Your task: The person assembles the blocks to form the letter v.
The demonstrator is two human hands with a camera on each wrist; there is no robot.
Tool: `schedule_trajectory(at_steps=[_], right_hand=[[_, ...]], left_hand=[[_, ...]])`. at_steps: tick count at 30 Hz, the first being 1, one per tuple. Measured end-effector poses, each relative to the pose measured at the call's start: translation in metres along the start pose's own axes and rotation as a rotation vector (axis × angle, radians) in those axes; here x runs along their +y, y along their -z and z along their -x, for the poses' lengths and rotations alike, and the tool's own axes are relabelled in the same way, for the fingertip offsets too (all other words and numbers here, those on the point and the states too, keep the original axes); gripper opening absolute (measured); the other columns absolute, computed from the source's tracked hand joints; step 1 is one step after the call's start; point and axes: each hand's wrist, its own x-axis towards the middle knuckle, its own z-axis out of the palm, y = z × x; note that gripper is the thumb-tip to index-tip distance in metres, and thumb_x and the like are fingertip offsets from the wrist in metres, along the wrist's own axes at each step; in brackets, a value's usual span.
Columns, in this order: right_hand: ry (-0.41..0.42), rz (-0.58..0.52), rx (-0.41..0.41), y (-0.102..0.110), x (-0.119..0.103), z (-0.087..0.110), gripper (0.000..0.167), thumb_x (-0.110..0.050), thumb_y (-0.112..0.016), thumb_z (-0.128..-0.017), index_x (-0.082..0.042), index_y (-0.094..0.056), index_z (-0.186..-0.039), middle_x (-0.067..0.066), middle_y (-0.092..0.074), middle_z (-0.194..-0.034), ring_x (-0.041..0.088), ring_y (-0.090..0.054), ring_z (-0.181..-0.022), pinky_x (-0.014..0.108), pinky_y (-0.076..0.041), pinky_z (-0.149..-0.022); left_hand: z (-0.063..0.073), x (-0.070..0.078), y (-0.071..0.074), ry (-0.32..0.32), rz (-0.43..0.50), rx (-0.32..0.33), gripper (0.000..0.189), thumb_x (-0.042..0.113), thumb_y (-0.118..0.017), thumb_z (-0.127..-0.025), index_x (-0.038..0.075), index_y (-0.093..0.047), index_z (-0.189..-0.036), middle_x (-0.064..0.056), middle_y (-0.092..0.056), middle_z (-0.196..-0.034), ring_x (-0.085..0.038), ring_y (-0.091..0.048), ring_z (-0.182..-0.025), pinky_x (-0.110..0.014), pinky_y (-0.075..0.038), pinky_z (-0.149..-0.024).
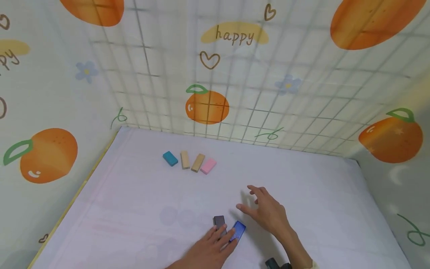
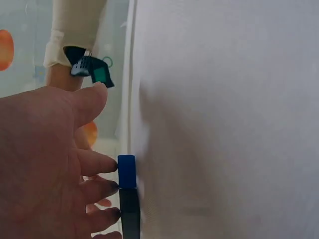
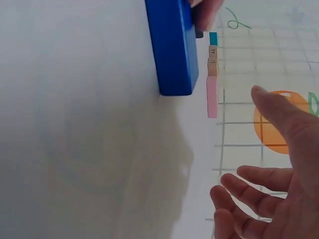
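Near the front of the table lie a dark grey block (image 1: pixel 219 221) and a blue block (image 1: pixel 239 229), side by side with a small gap at the far end. My left hand (image 1: pixel 213 246) rests over both, its fingers straight and touching their tops; in the left wrist view the fingertips meet the blue block (image 2: pixel 127 172) and the dark block (image 2: pixel 130 214). My right hand (image 1: pixel 268 213) hovers to the right, fingers spread and relaxed, holding nothing. In the right wrist view it appears apart from the blue block (image 3: pixel 174 50).
Farther back lie a teal block (image 1: pixel 170 158), two plain wooden blocks (image 1: pixel 185 160) and a pink block (image 1: pixel 208 166) in a loose row. A patterned cloth wall (image 1: pixel 161 93) with oranges stands behind the white tabletop (image 1: pixel 134 194).
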Motion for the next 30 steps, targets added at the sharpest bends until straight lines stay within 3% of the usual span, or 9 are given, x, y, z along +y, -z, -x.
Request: schedule_trajectory(at_steps=[8, 17, 25, 30], right_hand=[[0.07, -0.014, -0.032, -0.002, 0.0, -0.017, 0.082, -0.064, -0.074, -0.082, -0.013, -0.054, -0.144, 0.003, -0.063, -0.125, 0.022, -0.066, -0.103, 0.041, -0.055, -0.067], [0.215, -0.089, -0.089, -0.008, 0.005, -0.044, 0.087, -0.06, -0.079, -0.079, -0.011, -0.052, -0.146, 0.007, -0.059, -0.131, 0.026, -0.062, -0.111, 0.048, -0.055, -0.075], [0.233, -0.14, -0.149, -0.018, 0.002, -0.066, 0.095, -0.063, -0.08, -0.076, -0.013, -0.047, -0.15, 0.006, -0.056, -0.139, 0.025, -0.06, -0.116, 0.052, -0.053, -0.083], [0.22, -0.169, -0.154, -0.02, -0.004, -0.078, 0.097, -0.06, -0.082, -0.076, -0.013, -0.044, -0.152, 0.005, -0.053, -0.146, 0.026, -0.059, -0.119, 0.052, -0.052, -0.088]], left_hand=[[-0.001, 0.002, 0.002, 0.024, 0.035, -0.071, 0.086, 0.074, -0.024, -0.098, 0.013, -0.036, -0.158, -0.007, -0.028, -0.165, -0.028, -0.027, -0.151, -0.041, -0.033, -0.116], [-0.001, 0.0, 0.002, 0.022, 0.05, -0.077, 0.086, 0.074, -0.026, -0.098, 0.013, -0.036, -0.157, -0.006, -0.029, -0.165, -0.027, -0.027, -0.15, -0.038, -0.033, -0.116], [0.001, 0.0, -0.001, 0.0, 0.005, -0.006, 0.084, 0.073, -0.033, -0.098, 0.012, -0.039, -0.156, -0.009, -0.034, -0.162, -0.028, -0.032, -0.149, -0.038, -0.035, -0.114], [0.0, -0.001, -0.002, 0.005, 0.026, -0.036, 0.085, 0.073, -0.03, -0.098, 0.012, -0.036, -0.157, -0.008, -0.031, -0.164, -0.027, -0.029, -0.15, -0.038, -0.034, -0.115]])
